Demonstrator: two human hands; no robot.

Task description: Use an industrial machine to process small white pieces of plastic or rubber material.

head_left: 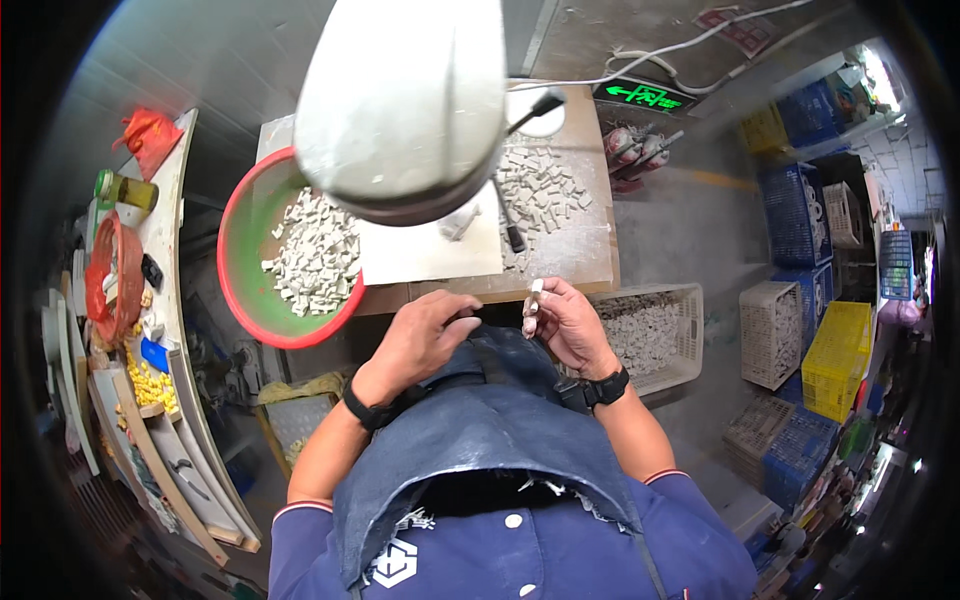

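My right hand [572, 325], in front of the bench edge, pinches a small white piece [537, 287] between thumb and forefinger; its other fingers are curled. My left hand [428, 335] is loosely bent near the bench's front edge, thumb and forefinger apart, and no held thing shows in it. Ahead of both hands a pale flat sheet [420, 255] lies on the bench, with one small whitish block [459, 221] on it. Many small white pieces [545, 190] are spread on the bench to the right of the sheet.
A large white machine head or lamp [405, 110] hides the bench's middle. At left stands a red-rimmed green basin [232, 270] of white pieces. A pale crate [690, 340] of similar pieces is at right, with stacked crates [835, 360] beyond. A cluttered shelf [185, 330] borders the left.
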